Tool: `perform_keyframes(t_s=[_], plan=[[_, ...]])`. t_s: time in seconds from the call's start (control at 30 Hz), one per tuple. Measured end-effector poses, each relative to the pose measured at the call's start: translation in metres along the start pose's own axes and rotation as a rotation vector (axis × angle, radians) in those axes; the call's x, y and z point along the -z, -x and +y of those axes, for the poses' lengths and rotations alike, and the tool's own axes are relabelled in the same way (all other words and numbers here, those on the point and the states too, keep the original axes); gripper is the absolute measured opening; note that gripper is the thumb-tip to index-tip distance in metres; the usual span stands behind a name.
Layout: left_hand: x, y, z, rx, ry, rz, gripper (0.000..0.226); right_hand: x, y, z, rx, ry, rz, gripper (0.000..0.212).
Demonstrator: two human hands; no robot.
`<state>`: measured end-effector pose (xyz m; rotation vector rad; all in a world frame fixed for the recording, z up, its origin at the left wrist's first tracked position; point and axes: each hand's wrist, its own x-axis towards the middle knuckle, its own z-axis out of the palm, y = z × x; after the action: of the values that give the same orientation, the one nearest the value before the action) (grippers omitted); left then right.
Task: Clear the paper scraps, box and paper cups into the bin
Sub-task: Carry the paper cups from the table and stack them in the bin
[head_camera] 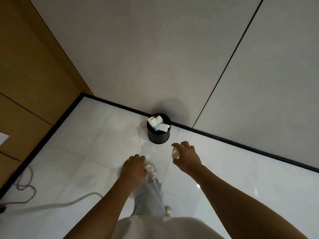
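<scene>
White tiled floor (241,169), bin (158,135) beyond cup-holding right hand (186,156).

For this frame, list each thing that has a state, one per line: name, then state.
bin: upright on the floor by the wall, open-topped, nearly full.
paper cups: lying on their sides in the bin's top.
paper scraps: in the bin, at the rim.
paper cup: held in the right hand, short of the bin.
right hand: grips the cup.
left hand: fingers curled, its palm side hidden.
</scene>
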<state>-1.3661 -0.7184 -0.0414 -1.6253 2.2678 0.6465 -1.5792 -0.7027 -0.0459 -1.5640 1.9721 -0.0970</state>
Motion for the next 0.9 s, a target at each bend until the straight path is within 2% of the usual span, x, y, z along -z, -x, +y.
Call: perform_keyframes(t_s=[0.3, 0.53, 0.9], plan=[[0.057, -0.169, -0.056, 0.076, 0.065, -0.013, 0.045, 0.03, -0.189, -0.035, 0.038, 0.004, -0.075, 0.064], [0.097, -0.249, -0.094, 0.218, 0.134, -0.04, 0.042, 0.037, -0.296, -0.057, 0.091, 0.045, -0.181, 0.061], [0.061, -0.374, -0.117, 0.432, 0.314, -0.002, 0.044, 0.002, -0.473, -0.063, 0.273, 0.16, -0.357, 0.06]])
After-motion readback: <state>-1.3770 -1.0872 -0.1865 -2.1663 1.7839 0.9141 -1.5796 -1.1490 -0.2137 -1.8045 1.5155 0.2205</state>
